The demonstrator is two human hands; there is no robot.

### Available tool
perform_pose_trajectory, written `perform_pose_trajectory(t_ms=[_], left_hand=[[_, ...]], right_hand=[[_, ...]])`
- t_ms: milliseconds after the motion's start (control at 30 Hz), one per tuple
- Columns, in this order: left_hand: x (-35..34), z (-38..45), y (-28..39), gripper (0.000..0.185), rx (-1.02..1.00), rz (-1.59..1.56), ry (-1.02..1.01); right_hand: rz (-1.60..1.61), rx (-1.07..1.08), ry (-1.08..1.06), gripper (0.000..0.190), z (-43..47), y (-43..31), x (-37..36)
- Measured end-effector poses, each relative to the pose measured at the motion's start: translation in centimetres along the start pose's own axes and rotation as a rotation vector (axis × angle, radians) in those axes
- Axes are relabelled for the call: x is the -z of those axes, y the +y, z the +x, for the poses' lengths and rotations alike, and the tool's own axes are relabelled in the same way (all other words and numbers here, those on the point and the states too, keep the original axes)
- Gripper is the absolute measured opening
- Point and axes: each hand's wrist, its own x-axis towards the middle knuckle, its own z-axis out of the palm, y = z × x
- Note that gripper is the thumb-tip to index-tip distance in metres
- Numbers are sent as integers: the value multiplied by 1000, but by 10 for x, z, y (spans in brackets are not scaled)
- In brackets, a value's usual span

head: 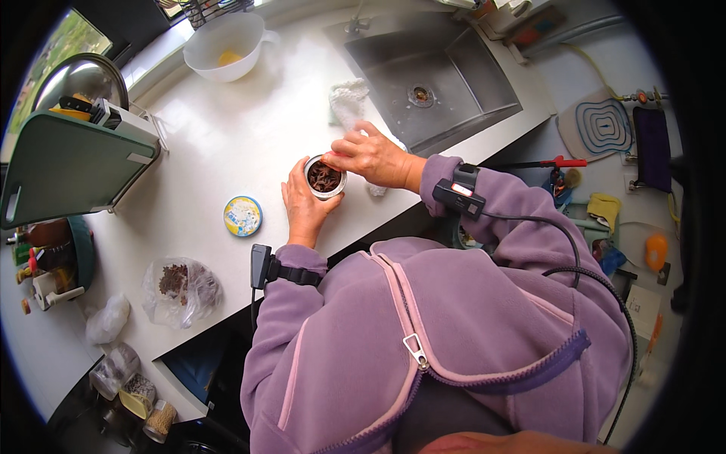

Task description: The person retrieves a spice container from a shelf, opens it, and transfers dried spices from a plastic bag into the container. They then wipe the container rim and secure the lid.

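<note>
A round container (325,177) filled with dark brown star anise stands on the white countertop. My left hand (306,198) is wrapped around its left and near side. My right hand (368,154) is over the container's upper right rim, fingers bent, thumb and fingertips at the rim; whether something is between them cannot be seen. A round lid (243,216), blue-rimmed with a worn yellow and white top, lies left of my left hand. Further left and nearer, an open clear plastic bag (181,291) holds more star anise. A white cloth (348,102) lies beyond my right hand.
A steel sink (431,79) is set in the counter at the upper right. A white plastic bowl (224,50) stands at the back. At left are a green cutting board (74,170) in a rack and a crumpled plastic bag (108,319). Several jars (160,421) stand at the lower left.
</note>
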Motion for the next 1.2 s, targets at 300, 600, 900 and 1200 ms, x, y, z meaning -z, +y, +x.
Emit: perform_pose_trajectory(t_ms=[300, 600, 900, 1200], left_hand=[[-11, -6, 3, 97, 41, 24, 55], [-14, -11, 13, 111, 106, 103, 79], [17, 2, 2, 125, -40, 17, -95], [-8, -3, -2, 101, 45, -46, 66]], right_hand=[[8, -341, -93, 24, -19, -43, 7], [776, -738, 72, 18, -18, -73, 7], [70, -226, 51, 12, -8, -14, 8], [-1, -216, -15, 8, -12, -47, 7]])
